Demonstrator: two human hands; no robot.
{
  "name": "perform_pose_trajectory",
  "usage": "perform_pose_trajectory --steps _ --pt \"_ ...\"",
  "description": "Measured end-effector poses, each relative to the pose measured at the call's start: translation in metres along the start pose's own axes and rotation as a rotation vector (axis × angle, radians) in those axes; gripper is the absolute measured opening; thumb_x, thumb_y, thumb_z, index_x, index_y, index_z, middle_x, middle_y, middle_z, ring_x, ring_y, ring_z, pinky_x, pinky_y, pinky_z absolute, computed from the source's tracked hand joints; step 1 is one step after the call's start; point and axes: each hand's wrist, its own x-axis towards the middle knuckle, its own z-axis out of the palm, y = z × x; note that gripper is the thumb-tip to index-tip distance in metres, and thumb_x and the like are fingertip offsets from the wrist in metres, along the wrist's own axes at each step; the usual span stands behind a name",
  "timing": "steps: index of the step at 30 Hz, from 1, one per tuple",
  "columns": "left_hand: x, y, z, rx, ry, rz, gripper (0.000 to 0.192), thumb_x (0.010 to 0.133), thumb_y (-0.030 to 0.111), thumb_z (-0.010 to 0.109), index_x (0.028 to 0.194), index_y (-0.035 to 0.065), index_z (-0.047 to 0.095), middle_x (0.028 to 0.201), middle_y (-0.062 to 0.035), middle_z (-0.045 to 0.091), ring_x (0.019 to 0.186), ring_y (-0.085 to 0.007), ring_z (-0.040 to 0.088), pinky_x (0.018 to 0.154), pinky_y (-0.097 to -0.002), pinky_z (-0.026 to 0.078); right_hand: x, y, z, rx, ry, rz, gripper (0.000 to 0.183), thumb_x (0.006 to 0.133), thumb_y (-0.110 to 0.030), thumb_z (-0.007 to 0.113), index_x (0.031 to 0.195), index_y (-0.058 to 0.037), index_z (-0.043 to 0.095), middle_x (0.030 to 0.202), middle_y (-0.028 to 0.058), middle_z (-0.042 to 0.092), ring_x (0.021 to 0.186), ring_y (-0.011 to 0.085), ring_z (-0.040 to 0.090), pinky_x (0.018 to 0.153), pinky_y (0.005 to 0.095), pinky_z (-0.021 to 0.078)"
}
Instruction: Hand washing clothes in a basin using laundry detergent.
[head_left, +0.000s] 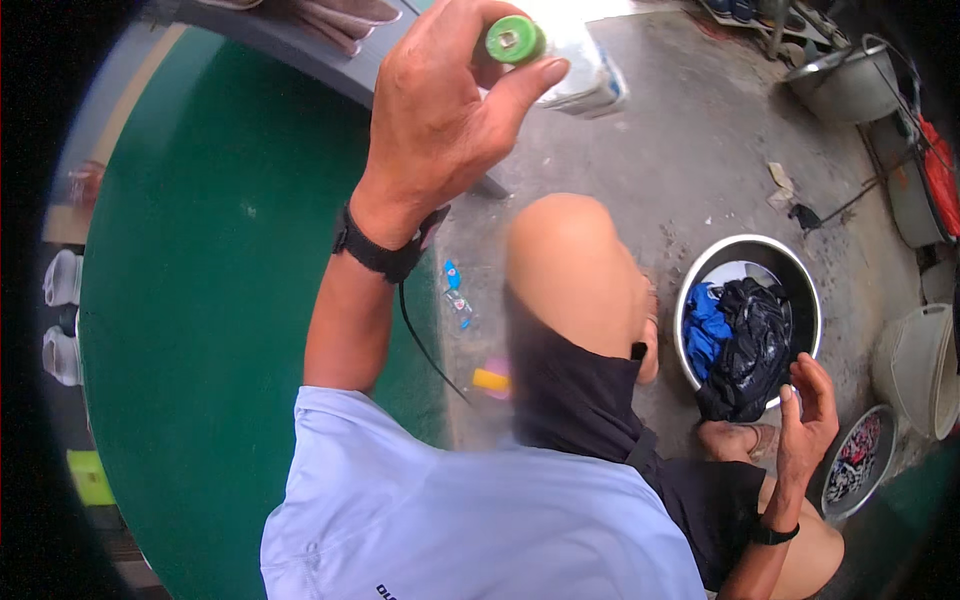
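Note:
My left hand (442, 112), raised at the top of the picture, has its thumb and fingers around the green cap end of a bottle (512, 39). Beyond the cap is a pale, glossy package or container (581, 82); whether it belongs to the bottle is not plain. At lower right, my right hand (806, 420) is apart from everything, its fingers slightly curled, near the rim of a round metal basin (808, 300). Inside the basin lie a wet black garment (750, 337) and a blue cloth (703, 322). Part of the black garment hangs over the rim.
A green surface (225, 300) fills the left side. Wrappers (452, 276) and a yellow piece (491, 379) lie on the concrete floor (637, 150). To the right are a metal pot (847, 86), a pale bucket (919, 367) and a basin of patterned cloth (889, 465).

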Motion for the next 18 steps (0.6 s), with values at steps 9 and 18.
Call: perform_pose_trajectory --steps 9,18 --pt "-0.125 -0.08 -0.017 0.174 -0.151 -0.487 0.027 0.091 0.016 0.085 0.108 0.0013 0.069 0.095 -0.012 0.068 0.078 -0.0225 0.066 0.073 -0.0347 0.054 0.01 0.02 -0.006 0.023 0.015 0.15 0.036 0.103 0.003 0.067 0.139 0.003 0.066 0.139 0.0136 0.069 0.121 0.0212 0.069 0.108 0.034 0.0536" --pt "-0.368 -0.184 0.043 0.28 -0.459 -0.918 0.038 0.093 0.028 0.077 0.115 0.0003 0.063 0.113 -0.0253 0.068 0.109 -0.0461 0.065 0.093 -0.0532 0.052 0.023 0.014 0.02 -0.037 -0.049 0.23 0.031 0.105 -0.004 0.07 0.135 0.0034 0.069 0.133 0.0125 0.072 0.119 0.019 0.069 0.106 0.0331 0.0537"
